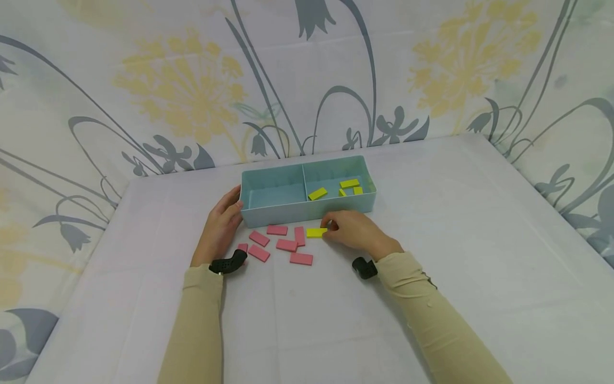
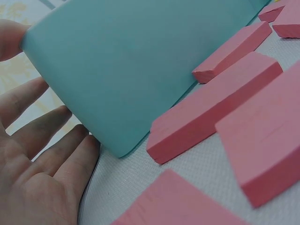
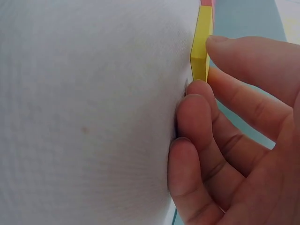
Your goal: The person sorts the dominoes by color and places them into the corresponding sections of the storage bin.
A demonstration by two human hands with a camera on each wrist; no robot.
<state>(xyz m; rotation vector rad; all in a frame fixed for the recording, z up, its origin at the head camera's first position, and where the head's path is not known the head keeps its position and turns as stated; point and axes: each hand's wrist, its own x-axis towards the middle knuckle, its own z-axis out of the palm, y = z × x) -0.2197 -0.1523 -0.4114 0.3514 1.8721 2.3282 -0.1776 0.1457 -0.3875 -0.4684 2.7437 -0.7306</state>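
Head view: two sleeves slant in from the bottom edge, leading to the right hand right of centre, bent inward, thumb and index finger pinching a yellow block beside the pink blocks. Left of centre, the left hand, loosely spread, rests against the end of the box, whose right compartment holds more yellow blocks.

Draped tabletop corner, staged-looking; home or lab, cannot tell. White cloth under left hand and right hand. Floral-print sheeting, grey stems and yellow blooms, stands beyond the grip and to either side, hiding the room. Black wrist cameras just behind each hand.
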